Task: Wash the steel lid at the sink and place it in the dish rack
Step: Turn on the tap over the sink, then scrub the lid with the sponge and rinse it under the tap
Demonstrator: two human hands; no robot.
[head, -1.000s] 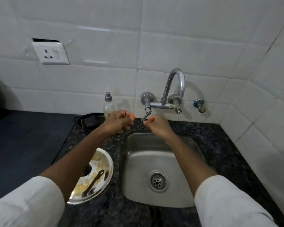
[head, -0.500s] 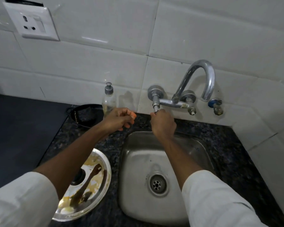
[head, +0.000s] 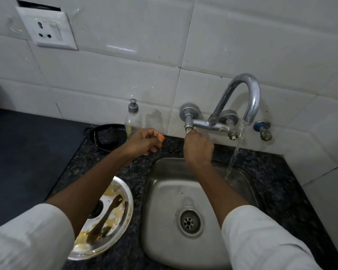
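My right hand [head: 198, 147] grips the tap valve [head: 189, 128]; left hand [head: 144, 142] hovers loosely curled, empty. I'd keep flow moderate, then fetch the lid [head: 113, 221] at seven o'clock.

White wall socket [head: 47, 32] at 10 o'clock on tiled wall [head: 125, 75]. Clear soap bottle [head: 133, 118], grey cap, upright at worktop [head: 281, 182] rear. Black pan [head: 107, 137] just beside it at 9 o'clock. Blue-capped stub valve [head: 262, 129] at 3 o'clock.

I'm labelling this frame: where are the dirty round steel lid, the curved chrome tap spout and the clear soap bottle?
dirty round steel lid [head: 116, 193]: head view, stained upper face.
curved chrome tap spout [head: 254, 94]: head view, arch.
clear soap bottle [head: 132, 121]: head view, body.
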